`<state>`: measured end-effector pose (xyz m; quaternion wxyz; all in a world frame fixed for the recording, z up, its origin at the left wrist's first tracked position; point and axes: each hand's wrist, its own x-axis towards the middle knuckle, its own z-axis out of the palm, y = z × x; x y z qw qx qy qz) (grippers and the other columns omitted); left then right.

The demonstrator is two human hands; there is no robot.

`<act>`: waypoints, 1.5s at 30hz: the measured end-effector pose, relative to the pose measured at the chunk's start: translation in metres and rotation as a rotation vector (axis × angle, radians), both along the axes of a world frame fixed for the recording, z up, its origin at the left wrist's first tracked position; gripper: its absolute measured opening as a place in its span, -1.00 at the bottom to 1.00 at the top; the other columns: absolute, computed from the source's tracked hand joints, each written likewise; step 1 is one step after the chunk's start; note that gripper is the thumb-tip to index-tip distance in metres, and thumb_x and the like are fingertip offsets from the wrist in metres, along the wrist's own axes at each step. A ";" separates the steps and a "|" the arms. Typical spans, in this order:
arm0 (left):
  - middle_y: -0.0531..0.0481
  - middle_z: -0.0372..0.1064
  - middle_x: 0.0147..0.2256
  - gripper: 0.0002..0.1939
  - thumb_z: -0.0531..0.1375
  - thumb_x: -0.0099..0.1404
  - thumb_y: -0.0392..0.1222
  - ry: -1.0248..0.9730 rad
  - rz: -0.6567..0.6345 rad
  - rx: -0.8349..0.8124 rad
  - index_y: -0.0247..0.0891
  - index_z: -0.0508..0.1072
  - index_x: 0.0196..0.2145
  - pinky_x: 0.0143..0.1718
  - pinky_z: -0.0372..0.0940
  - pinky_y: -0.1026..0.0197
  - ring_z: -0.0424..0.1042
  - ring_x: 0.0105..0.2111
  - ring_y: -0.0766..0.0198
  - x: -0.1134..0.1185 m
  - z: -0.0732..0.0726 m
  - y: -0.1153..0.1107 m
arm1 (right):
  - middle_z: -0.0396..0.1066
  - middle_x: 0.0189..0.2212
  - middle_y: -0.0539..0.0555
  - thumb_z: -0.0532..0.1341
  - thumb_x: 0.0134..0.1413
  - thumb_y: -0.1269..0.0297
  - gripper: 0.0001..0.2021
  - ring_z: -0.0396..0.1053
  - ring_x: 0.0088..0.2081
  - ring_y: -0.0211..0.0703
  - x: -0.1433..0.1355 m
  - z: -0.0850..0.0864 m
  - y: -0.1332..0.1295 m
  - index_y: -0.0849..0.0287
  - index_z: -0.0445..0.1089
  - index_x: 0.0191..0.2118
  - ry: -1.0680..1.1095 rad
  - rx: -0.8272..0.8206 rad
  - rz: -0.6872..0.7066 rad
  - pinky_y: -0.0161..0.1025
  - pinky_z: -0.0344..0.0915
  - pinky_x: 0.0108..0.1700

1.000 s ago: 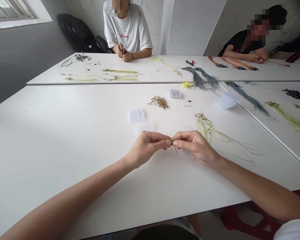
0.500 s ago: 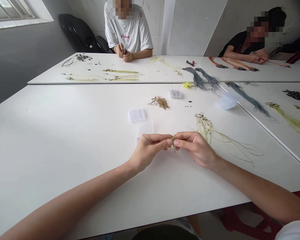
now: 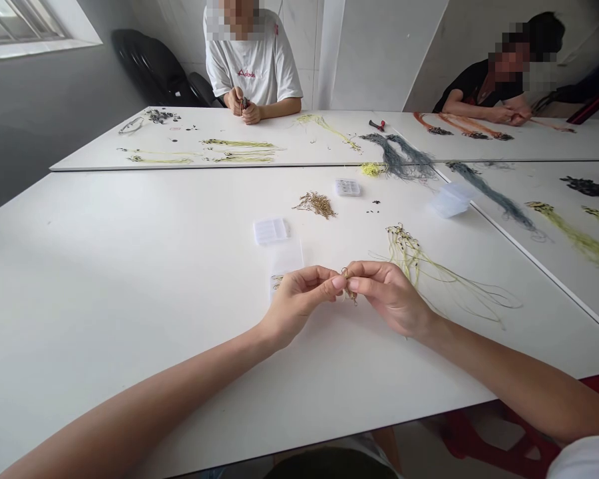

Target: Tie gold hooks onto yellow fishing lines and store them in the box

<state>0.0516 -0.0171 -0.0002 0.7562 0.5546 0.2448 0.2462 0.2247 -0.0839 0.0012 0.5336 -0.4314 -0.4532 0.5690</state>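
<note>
Gold on our white worktop (image 3: 130, 266)
We see a golden held piece (image 3: 350, 293) and golden pile (image 3: 318, 205), yellow-green cords (image 3: 412, 253) right of centre, blue-grey strands (image 3: 397, 157) and orange cords (image 3: 464, 124) upper right.

Looked like a small hand-assembly workshop; had white tabletops (image 3: 97, 150) butted together, with two co-workers (image 3: 252, 63) at the far edge; carried grey strands (image 3: 399, 156) across the back edge of the near tabletop (image 3: 130, 279), bundled yellow cords (image 3: 404, 249) towards its right edge, and divided plastic boxes (image 3: 271, 231) near a heap of gold-coloured metal pieces (image 3: 318, 205).

Box (image 3: 273, 291) beyond left hand (image 3: 295, 303); cords (image 3: 405, 247) beyond right hand (image 3: 395, 297)
</note>
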 end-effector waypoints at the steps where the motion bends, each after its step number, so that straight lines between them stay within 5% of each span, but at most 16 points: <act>1: -0.02 0.42 -0.34 -0.82 0.23 0.29 -0.12 0.007 -0.007 -0.006 -0.31 0.48 -0.33 -0.12 0.21 0.18 0.35 -0.28 0.31 0.000 0.001 -0.001 | 0.39 -0.48 0.01 0.23 0.08 0.38 -0.91 0.29 -0.34 -0.20 0.000 0.000 0.000 0.16 0.49 -0.40 0.000 0.010 -0.008 -0.20 0.19 -0.21; 6: -0.12 0.45 -0.20 -0.75 0.20 0.31 -0.06 0.031 -0.085 -0.111 -0.31 0.53 -0.21 -0.06 0.21 0.14 0.36 -0.23 0.26 -0.001 0.004 -0.005 | 0.33 -0.53 -0.04 0.25 0.08 0.37 -0.93 0.27 -0.41 -0.25 0.001 -0.001 0.000 0.16 0.46 -0.40 -0.005 0.007 -0.107 -0.22 0.22 -0.26; 19: 0.00 0.28 -0.41 -0.77 0.21 0.31 -0.15 -0.086 -0.136 -0.339 -0.31 0.51 -0.45 -0.18 0.15 0.23 0.21 -0.34 0.35 0.003 0.000 -0.011 | 0.37 -0.54 -0.04 0.25 0.11 0.38 -0.95 0.32 -0.46 -0.26 -0.004 0.001 -0.001 0.16 0.46 -0.36 0.086 0.007 -0.076 -0.23 0.25 -0.30; 45: -0.01 0.30 -0.38 -0.72 0.10 0.39 -0.16 -0.064 -0.038 0.036 -0.29 0.49 -0.43 -0.13 0.10 0.19 0.20 -0.28 0.29 0.001 0.005 -0.011 | 0.41 -0.38 0.04 0.29 0.08 0.32 -0.93 0.32 -0.34 -0.18 -0.010 0.001 -0.003 0.13 0.54 -0.31 0.090 0.000 -0.066 -0.13 0.18 -0.21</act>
